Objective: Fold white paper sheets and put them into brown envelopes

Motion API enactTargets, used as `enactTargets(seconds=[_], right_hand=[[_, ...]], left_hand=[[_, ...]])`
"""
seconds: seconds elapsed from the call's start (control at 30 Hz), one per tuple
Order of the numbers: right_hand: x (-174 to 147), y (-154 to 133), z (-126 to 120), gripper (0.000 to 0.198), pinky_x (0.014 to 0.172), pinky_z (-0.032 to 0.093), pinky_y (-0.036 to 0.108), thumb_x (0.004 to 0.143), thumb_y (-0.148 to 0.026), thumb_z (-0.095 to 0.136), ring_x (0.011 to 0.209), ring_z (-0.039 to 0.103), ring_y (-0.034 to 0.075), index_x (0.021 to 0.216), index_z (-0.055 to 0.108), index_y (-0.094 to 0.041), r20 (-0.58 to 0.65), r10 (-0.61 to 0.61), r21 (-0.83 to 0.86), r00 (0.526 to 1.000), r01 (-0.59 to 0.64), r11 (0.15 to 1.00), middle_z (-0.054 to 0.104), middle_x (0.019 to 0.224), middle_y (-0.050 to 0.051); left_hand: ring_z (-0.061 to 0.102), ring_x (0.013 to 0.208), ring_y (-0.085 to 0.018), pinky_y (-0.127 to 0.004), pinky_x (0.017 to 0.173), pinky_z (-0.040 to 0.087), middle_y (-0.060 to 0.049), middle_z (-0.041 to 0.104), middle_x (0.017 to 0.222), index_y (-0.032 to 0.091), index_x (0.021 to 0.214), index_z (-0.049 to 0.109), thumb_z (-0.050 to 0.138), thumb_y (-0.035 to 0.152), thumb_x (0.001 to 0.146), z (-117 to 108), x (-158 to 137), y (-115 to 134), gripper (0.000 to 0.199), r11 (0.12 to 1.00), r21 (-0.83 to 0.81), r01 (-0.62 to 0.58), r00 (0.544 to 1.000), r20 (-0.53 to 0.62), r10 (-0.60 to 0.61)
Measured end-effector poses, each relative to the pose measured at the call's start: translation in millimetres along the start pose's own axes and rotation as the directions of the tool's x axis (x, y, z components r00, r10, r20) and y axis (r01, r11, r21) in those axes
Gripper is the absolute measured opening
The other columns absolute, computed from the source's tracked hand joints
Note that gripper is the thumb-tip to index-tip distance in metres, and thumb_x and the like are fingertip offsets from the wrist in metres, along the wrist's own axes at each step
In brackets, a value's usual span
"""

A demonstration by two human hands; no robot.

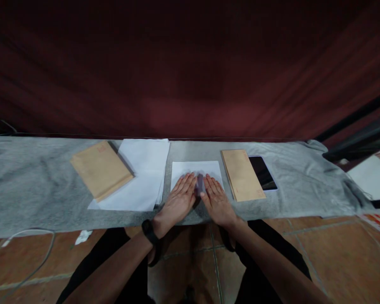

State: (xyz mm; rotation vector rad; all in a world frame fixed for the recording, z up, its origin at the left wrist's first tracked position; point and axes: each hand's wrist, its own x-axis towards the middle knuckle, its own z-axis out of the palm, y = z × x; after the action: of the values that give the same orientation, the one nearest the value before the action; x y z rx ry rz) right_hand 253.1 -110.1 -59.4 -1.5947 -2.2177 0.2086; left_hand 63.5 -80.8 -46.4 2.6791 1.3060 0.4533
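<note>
A white sheet of paper (194,167), wider than it is tall, lies in front of me on the grey cloth. My left hand (183,195) rests flat on its left half with the fingers stretched out. On the right half my right hand (218,197) lies flat too, its thumb pointing inward. A narrow gap separates the two hands, and shadow falls on the paper there. The hands cover the near part of the sheet, so whether it is folded I cannot tell.
Left of the sheet is a stack of white paper (142,185), with brown envelopes (101,169) partly on top. On the right, more brown envelopes (243,175) overlap a phone (263,173). The grey cloth (291,185) covers a narrow table before a dark red curtain (190,76).
</note>
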Motion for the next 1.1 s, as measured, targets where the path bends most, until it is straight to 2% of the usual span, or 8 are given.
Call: enactTargets(seconds=[0.13,0.27,0.5,0.63,0.8,0.97,1.1], right_hand=[[14.4,-8.4,9.1,0.058,0.125,0.027,0.046,0.107,-0.039,0.022,0.153,0.024,0.022,0.157,0.029,-0.01,0.045,-0.023,0.052,0.999,0.021,0.998,0.034,0.162,0.014],[19.7,-7.6,19.2,0.058,0.124,0.028,0.047,0.107,-0.04,0.023,0.151,0.027,0.023,0.155,0.034,-0.01,0.035,0.003,0.024,0.999,-0.004,1.0,0.036,0.16,0.014],[11.4,5.0,24.9,0.063,0.12,0.03,0.049,0.105,-0.044,0.034,0.15,0.03,0.029,0.155,0.031,-0.006,-0.103,0.043,-0.128,0.994,-0.056,0.99,0.036,0.159,0.02],[7.9,13.0,25.3,0.067,0.118,0.032,0.051,0.105,-0.047,0.034,0.147,0.034,0.032,0.155,0.03,-0.003,-0.155,0.072,-0.213,0.985,-0.105,0.971,0.037,0.158,0.023],[4.6,19.9,25.4,0.07,0.116,0.035,0.051,0.104,-0.049,0.034,0.145,0.038,0.034,0.154,0.031,0.0,-0.167,0.115,-0.258,0.979,-0.156,0.953,0.038,0.156,0.025],[0.8,22.0,20.1,0.065,0.116,0.035,0.05,0.105,-0.045,0.033,0.143,0.041,0.035,0.151,0.038,0.0,-0.157,0.173,-0.257,0.972,-0.209,0.943,0.04,0.155,0.025],[9.5,17.7,10.0,0.065,0.118,0.034,0.049,0.106,-0.045,0.028,0.146,0.037,0.034,0.15,0.039,0.003,-0.139,0.204,-0.209,0.969,-0.23,0.951,0.039,0.156,0.025]], left_hand=[[0.017,0.154,-0.026,-0.049,0.125,0.021,-0.02,0.029,0.162,0.003,0.153,0.031,0.031,0.022,0.099,17.1,9.3,4.3,0.057,0.996,0.038,0.075,0.997,0.031,-0.077],[0.016,0.154,-0.027,-0.049,0.125,0.022,-0.021,0.029,0.162,0.001,0.153,0.031,0.03,0.02,0.099,25.2,11.5,-2.8,0.057,0.99,0.072,0.118,0.993,0.021,-0.12],[0.019,0.153,-0.026,-0.047,0.124,0.025,-0.019,0.032,0.161,0.007,0.156,0.026,0.034,0.025,0.1,24.4,4.7,-17.6,0.059,0.979,0.076,0.188,0.979,-0.096,-0.18],[0.021,0.153,-0.027,-0.048,0.123,0.026,-0.02,0.032,0.161,0.005,0.154,0.028,0.034,0.028,0.101,24.2,3.5,-22.7,0.059,0.964,0.102,0.247,0.966,-0.109,-0.236],[0.024,0.152,-0.031,-0.049,0.122,0.027,-0.024,0.031,0.16,-0.001,0.15,0.034,0.035,0.027,0.099,27.8,5.4,-22.8,0.058,0.94,0.13,0.315,0.947,-0.101,-0.304],[0.027,0.15,-0.034,-0.052,0.122,0.026,-0.027,0.033,0.158,-0.005,0.148,0.036,0.036,0.026,0.098,29.2,8.7,-21.1,0.059,0.91,0.137,0.391,0.917,-0.147,-0.372],[0.023,0.152,-0.031,-0.052,0.124,0.023,-0.025,0.032,0.159,-0.002,0.151,0.031,0.033,0.025,0.098,23.7,15.8,-18.3,0.06,0.919,0.137,0.37,0.92,-0.189,-0.342]])
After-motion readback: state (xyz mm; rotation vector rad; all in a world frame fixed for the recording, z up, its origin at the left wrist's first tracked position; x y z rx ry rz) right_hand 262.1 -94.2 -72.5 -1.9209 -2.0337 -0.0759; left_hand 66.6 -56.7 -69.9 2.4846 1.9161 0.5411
